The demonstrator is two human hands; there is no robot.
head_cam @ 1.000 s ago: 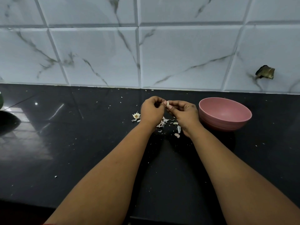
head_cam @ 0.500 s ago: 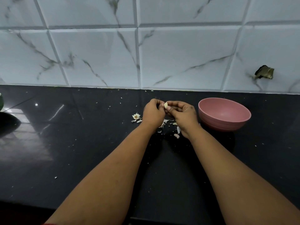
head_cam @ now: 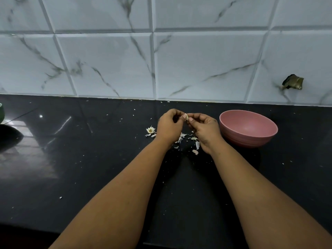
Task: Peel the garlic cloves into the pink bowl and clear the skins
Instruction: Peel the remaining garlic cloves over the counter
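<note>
Black counter (head_cam: 89,159) bore no readable writing. Left of the pink bowl (head_cam: 248,129), left hand (head_cam: 168,126) and right hand (head_cam: 204,128) pinched a clove (head_cam: 186,116) above skins (head_cam: 181,136).

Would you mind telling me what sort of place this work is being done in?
Most likely a home kitchen: a glossy black countertop meets a wall of marble-look tiles, and a pink bowl stands beside garlic skins scattered under the hands.
</note>
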